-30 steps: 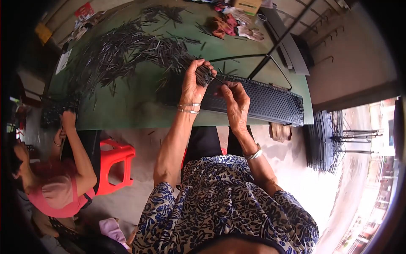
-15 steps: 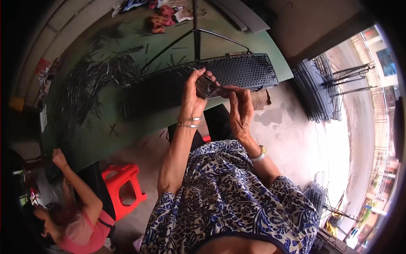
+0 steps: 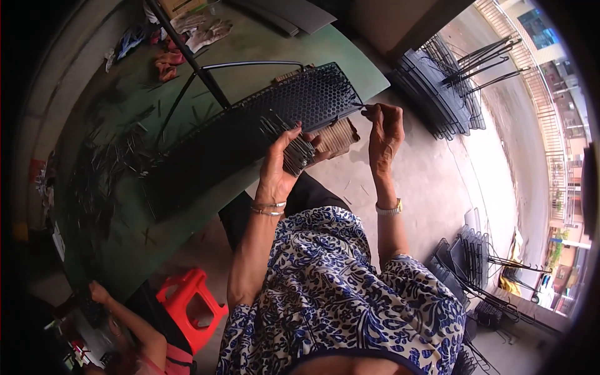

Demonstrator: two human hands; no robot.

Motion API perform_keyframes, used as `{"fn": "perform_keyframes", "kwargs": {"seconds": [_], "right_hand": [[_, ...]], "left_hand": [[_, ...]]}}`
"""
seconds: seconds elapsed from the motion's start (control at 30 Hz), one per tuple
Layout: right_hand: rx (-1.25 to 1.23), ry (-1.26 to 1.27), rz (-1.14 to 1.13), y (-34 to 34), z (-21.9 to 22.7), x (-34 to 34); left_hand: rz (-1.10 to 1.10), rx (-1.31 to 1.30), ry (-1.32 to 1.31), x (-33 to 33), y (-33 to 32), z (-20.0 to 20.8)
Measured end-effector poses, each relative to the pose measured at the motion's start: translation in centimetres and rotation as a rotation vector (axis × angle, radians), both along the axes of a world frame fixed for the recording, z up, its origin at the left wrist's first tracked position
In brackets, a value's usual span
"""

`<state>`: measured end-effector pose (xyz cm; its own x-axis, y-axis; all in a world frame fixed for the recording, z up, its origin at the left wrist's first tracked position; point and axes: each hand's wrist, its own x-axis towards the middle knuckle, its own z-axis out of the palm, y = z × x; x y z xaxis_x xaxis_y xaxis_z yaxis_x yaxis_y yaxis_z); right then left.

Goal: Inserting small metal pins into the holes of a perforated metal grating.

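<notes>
In my left hand (image 3: 279, 167) is a bundle of thin dark strips (image 3: 296, 154), held between the thumb and the fingers in front of the table edge. My right hand (image 3: 385, 134) is raised farther right, its thumb and fingertips pinched on a single thin dark strip (image 3: 363, 107). This strip meets or overlaps the right end of a black perforated metal panel (image 3: 315, 95); I cannot tell if it is in a hole. The panel lies along the near side of the green table, with a dark rod frame (image 3: 215, 89) rising behind it.
Loose dark strips (image 3: 100, 162) are heaped on the green table (image 3: 187, 234). Ridged cardboard (image 3: 337, 137) shows under the panel. Cloths and gloves (image 3: 206, 34) lie at the back. A red stool (image 3: 195, 310) and a co-worker's arm (image 3: 134, 325) are at lower left. Black racks (image 3: 437, 90) stand right.
My right hand has moved right, away from the bundle, with one strip to the panel's right end. My left hand has lowered slightly with the bundle. The whole view has turned.
</notes>
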<state>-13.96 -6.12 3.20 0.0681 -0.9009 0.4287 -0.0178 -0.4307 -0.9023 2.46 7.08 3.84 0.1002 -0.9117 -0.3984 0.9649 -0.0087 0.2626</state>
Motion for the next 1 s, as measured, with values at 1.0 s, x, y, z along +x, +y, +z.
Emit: {"fn": "perform_keyframes", "kwargs": {"seconds": [1.0], "right_hand": [[-0.289, 0.942, -0.156, -6.4, -1.7, 2.3]], "left_hand": [[-0.105, 0.125, -0.436, -4.1, -0.9, 0.1]]}}
